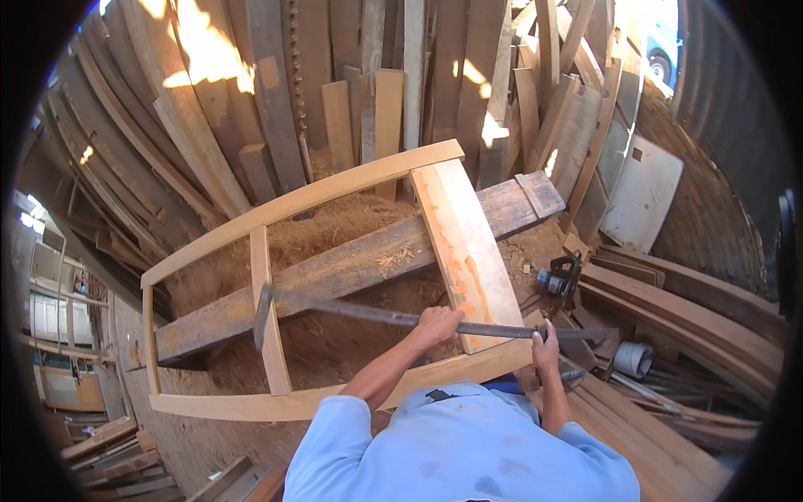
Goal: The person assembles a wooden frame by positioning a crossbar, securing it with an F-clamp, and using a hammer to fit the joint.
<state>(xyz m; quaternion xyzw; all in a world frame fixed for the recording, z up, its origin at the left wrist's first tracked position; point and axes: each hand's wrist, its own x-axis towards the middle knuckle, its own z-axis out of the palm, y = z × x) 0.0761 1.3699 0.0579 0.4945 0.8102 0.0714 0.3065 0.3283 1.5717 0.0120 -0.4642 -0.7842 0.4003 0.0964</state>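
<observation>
A long dark metal bar clamp (368, 313) spans the lower part of a pale wooden door frame (309, 194). Its crosswise end piece (263, 320) rests by the frame's narrow middle rail (266, 301). Around the bar, near its middle, my left hand (438, 327) is closed. My right hand (545, 350) grips it farther right, beside the frame's near right corner, fingers pointing up. A wide panel (473, 259) with orange-brown stains fills the frame's right end. Under the frame runs a thick, worn beam (343, 272), with wood shavings on it.
Many upright planks (335, 125) lean along the back. To the right lie a dark power tool (560, 280), a grey pipe piece (633, 360) and long stacked boards (686, 309). A white panel (642, 192) leans behind them. Scrap wood (125, 460) lies at lower left.
</observation>
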